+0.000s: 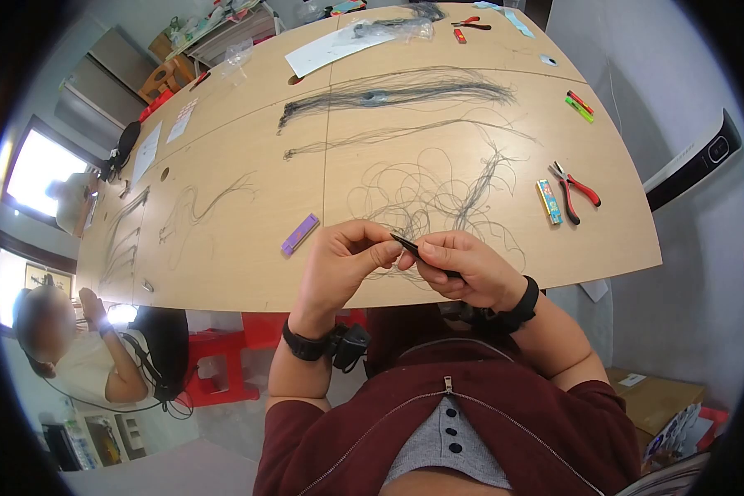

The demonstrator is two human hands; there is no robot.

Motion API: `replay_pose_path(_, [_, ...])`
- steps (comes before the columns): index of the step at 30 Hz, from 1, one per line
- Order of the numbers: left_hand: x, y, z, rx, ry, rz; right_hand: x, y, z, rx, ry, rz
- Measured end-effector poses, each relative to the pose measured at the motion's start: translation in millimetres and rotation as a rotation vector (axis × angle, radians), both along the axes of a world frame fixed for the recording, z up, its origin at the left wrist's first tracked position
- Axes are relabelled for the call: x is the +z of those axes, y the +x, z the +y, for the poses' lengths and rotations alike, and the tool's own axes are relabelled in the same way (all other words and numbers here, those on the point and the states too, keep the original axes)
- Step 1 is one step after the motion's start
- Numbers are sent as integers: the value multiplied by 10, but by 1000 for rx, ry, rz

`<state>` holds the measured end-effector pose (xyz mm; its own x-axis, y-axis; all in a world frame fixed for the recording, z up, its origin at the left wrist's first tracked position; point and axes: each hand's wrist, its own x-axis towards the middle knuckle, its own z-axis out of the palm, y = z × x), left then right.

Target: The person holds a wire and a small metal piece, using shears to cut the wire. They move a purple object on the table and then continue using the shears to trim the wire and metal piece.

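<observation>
Near the table's front edge, my right hand [459,263] is closed round slim black tweezers [428,258] that point up and left. The tips reach my left hand [357,258], whose thumb and index finger are pinched together; whatever they hold is too small to make out. Just beyond both hands lies a loose tangle of thin dark wires [422,198], partly hidden behind my fingers. A purple box [300,235] rests to the left of my left hand.
Red-handled pliers [574,192] and a teal box [549,202] lie at the right. Wire bundles [388,97] stretch across the table [248,285] further back. A white sheet [331,51] is at the far side. Another person [99,355] sits at the left.
</observation>
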<state>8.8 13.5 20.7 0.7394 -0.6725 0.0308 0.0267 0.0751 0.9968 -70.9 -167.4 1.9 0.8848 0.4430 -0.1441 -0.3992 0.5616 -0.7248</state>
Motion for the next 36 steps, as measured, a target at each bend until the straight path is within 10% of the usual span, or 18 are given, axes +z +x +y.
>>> replay_pose_path(18, [-58, 10, -12, 69, -13, -45, 40, -10, -48, -156, 138, -11])
replay_pose_path(22, [-37, -14, -36, 123, -53, -116, 46, 4, -39, -348, -1, -118])
replay_pose_path(25, [-25, -37, -54, 147, -65, -183, 119, 28, 51, -447, -592, -352])
replay_pose_path(36, [-26, -130, -76, 161, -172, -43, 145, 56, 158, -445, -524, -329])
